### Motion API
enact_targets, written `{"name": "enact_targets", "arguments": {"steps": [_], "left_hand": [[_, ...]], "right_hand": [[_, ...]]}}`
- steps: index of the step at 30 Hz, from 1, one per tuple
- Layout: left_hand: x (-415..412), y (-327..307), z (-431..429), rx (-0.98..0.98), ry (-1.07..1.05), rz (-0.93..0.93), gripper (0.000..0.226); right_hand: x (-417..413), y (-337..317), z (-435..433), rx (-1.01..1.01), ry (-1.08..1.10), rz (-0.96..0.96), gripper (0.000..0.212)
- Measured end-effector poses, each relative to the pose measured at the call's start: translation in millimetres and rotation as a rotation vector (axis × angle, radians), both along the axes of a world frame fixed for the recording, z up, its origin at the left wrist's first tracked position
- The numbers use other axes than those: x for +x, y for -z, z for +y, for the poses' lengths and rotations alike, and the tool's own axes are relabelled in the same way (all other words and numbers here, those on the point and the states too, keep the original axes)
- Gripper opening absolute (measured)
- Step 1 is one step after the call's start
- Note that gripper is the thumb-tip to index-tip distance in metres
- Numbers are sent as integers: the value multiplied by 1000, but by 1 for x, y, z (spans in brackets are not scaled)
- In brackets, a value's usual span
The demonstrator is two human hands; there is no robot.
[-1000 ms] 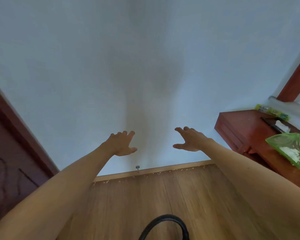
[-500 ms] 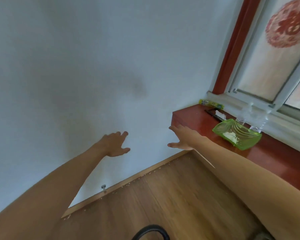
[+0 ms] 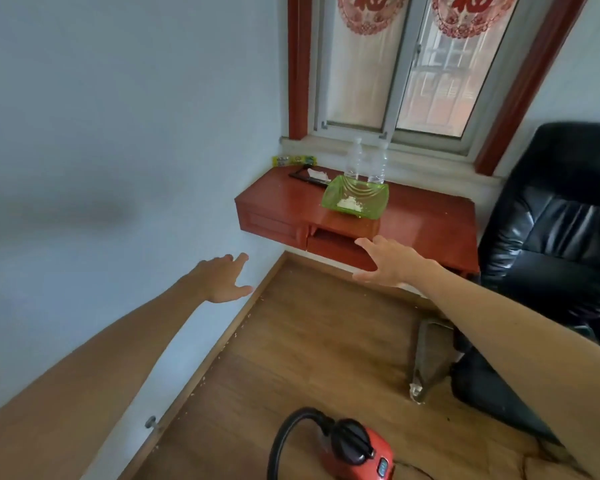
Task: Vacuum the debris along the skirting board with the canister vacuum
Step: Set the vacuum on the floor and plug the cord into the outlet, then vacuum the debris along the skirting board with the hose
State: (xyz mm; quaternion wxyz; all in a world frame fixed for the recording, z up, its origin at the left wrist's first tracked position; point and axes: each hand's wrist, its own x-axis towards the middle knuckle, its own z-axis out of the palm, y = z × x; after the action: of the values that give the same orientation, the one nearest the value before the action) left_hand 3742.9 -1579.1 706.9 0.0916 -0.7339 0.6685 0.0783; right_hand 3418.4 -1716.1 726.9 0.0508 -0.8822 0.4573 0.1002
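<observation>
A red canister vacuum (image 3: 357, 452) with a black hose (image 3: 284, 438) sits on the wooden floor at the bottom of the view. Small pale crumbs of debris (image 3: 222, 348) lie along the wooden skirting board (image 3: 243, 317), which runs diagonally at the foot of the white wall. My left hand (image 3: 222, 278) is stretched forward in the air, fingers spread, holding nothing. My right hand (image 3: 385, 259) is also stretched out with spread fingers, in front of the red desk and far above the vacuum.
A red wall-mounted desk (image 3: 278, 209) under the window carries a green dish (image 3: 355, 199), two clear bottles (image 3: 354, 159) and a black tray. A black leather chair (image 3: 561, 230) stands at the right. A metal door stop (image 3: 150, 421) sticks out near the skirting.
The view has swung right and down, bringing the window, chair and red vacuum body into sight. Both hands stay open and outstretched.
</observation>
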Motion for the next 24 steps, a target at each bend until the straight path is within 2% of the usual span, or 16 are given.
{"name": "enact_targets", "arguments": {"steps": [6,15,19,24], "left_hand": [[-71,24,-35,29,266,32,73],[-206,66,-75,123,562,42,77],[-283,99,-71,181,689,16,78],[-352,176,-36,300,792,-32,75]], "right_hand": [[-101,8,29,45,299,-1,88],[-234,43,109,72,614,-52,85],[-297,78,160,114,755,-56,86],[-350,152,222,222,907,-70,85]]}}
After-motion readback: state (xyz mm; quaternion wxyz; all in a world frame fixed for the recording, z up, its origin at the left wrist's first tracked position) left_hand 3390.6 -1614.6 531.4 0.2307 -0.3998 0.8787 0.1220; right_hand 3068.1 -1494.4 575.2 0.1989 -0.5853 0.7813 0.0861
